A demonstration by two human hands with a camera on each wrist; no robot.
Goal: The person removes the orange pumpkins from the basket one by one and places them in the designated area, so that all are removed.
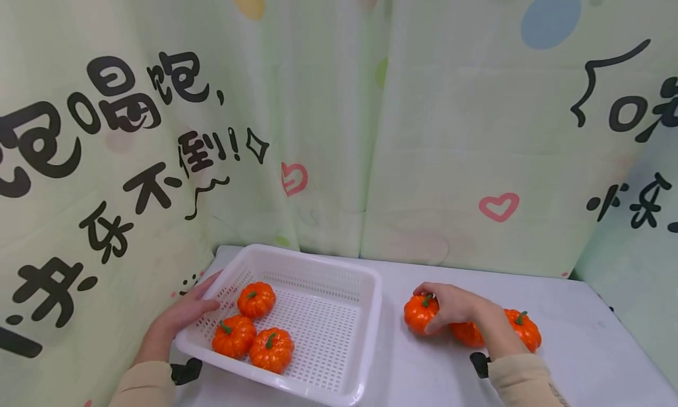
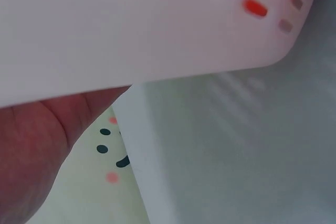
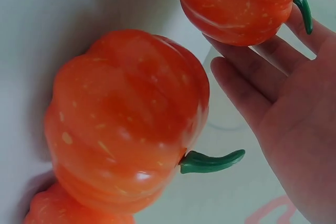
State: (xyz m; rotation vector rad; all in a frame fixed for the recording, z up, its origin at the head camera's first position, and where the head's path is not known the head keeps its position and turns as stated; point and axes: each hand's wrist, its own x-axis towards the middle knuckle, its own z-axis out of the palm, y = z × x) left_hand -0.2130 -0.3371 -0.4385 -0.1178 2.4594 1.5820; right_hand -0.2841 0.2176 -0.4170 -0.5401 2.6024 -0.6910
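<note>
Well, in the head view the work looks about half done, judging by count: three orange pumpkins (image 1: 272, 349) lie in the left part of the white basket (image 1: 374, 313), and three more are outside, to its right. The right hand (image 1: 454, 304) has its thumb and fingers around the near pumpkin (image 1: 418, 316) (whether it has left the table (image 1: 394, 348), I cannot tell), while the middle pumpkin (image 1: 467, 335) and the end pumpkin (image 1: 525, 332) lie farther right, partly hidden by the forearm. The left hand (image 1: 185, 314) grips the basket's left rim, thumb over the inside. From the left wrist, orange shows through the basket's holes, and the fingertips are out of sight behind its wall. From the right wrist, the near pumpkin sits against the fingers; the other two, only one of them fully visible, are the ones left untouched.
</note>
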